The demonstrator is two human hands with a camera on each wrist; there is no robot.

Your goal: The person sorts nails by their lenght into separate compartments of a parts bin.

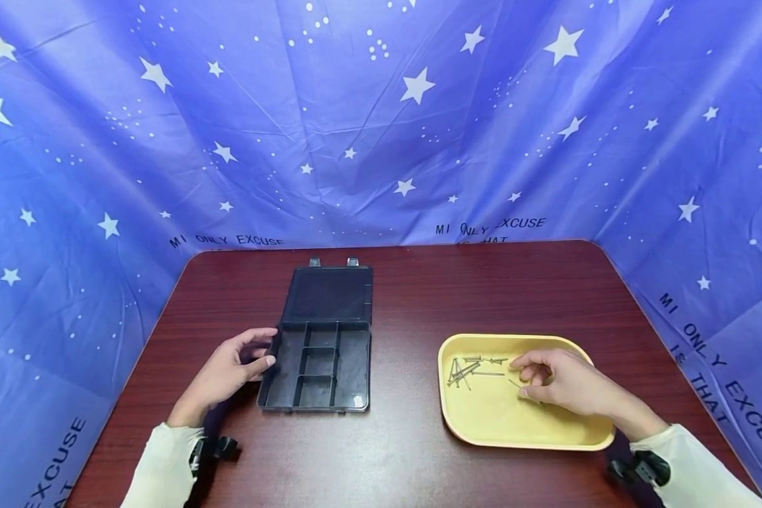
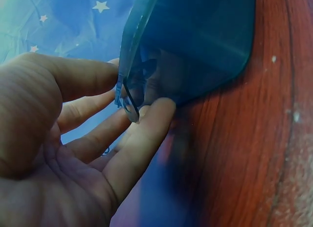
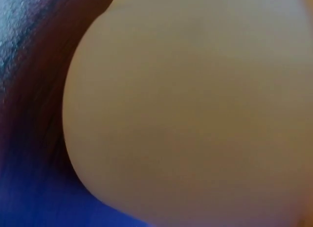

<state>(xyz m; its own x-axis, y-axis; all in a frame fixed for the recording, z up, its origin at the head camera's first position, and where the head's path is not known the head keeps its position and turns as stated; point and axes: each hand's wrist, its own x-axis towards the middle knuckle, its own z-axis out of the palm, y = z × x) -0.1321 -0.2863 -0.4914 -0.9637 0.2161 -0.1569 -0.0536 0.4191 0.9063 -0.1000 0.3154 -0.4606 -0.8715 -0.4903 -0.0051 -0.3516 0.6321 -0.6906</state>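
Note:
On the left of the table lies a dark plastic compartment box (image 1: 317,384), its lid (image 1: 330,295) folded back. My left hand (image 1: 231,367) grips the box's left side, thumb and fingers about the edge. In the left wrist view, fingertips (image 2: 164,109) meet the see-through wall (image 2: 205,51). Over the right half of a yellow tray (image 1: 482,423) is my right hand (image 1: 561,381), its fingers curled and pinching a thin nail (image 1: 514,384) whose end sticks out past the thumb. Several loose nails (image 1: 463,370) lie at the tray's left. The right wrist view is mostly filled by a blurred pale surface (image 3: 195,109).
Both containers stand on a dark red wooden table (image 1: 406,409), with a stretch of tabletop between them. A blue starry curtain (image 1: 355,106) closes off the back and both sides. The box's compartments hold nothing visible. Two latches (image 1: 353,262) stick out from the lid's far edge.

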